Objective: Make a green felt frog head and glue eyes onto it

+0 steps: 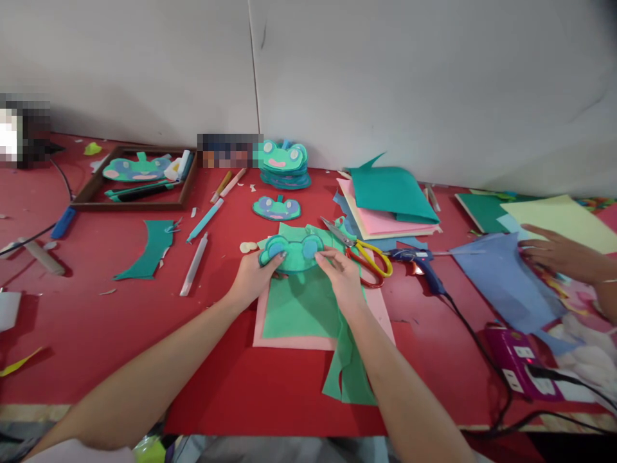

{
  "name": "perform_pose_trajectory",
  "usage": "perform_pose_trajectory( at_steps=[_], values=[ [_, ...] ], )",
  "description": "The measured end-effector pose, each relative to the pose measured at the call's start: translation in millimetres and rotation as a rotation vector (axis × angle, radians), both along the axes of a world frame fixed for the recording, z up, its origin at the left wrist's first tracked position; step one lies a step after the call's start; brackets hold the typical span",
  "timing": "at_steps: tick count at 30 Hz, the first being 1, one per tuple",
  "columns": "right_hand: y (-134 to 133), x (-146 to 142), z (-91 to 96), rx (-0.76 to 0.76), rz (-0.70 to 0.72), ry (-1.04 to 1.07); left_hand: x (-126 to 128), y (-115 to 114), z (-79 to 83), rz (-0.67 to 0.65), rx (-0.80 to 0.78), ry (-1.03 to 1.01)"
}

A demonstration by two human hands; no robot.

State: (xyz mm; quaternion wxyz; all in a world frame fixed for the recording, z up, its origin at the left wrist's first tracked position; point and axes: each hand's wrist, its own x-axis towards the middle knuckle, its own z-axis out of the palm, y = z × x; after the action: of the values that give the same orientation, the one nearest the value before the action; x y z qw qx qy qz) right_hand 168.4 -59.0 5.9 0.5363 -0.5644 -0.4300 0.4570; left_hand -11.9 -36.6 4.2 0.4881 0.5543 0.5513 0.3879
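Between my two hands is a green felt frog face with two blue round eye patches. My left hand pinches its left end, the thumb close to one blue patch. My right hand grips the other end with thumb and fingertips by the second patch. Below the face lie a green felt sheet and a pink sheet. Scissors with red and yellow handles rest just right of my right hand. A green felt offcut hangs down beside my right forearm.
Finished frog faces are stacked by the wall, with another frog face before them. A blue glue gun lies at right, its cord running to a purple power strip. Another person's hand touches blue felt. A brown tray stands left.
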Motion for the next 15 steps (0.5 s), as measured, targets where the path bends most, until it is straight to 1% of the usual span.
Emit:
perform_pose_trajectory(
  at_steps=[5,10,15],
  values=[
    [0.0,-0.8,2.2,-0.009,-0.051,-0.022,0.2,0.1,-3.1,0.0,0.009,-0.015],
    [-0.1,0.2,0.1,0.025,-0.052,-0.051,0.3,-0.2,-4.8,0.01,-0.001,-0.014],
    [-0.4,1.0,-2.2,0.045,-0.048,-0.09,0.7,-0.2,-2.0,0.016,-0.003,-0.003]
  ],
)
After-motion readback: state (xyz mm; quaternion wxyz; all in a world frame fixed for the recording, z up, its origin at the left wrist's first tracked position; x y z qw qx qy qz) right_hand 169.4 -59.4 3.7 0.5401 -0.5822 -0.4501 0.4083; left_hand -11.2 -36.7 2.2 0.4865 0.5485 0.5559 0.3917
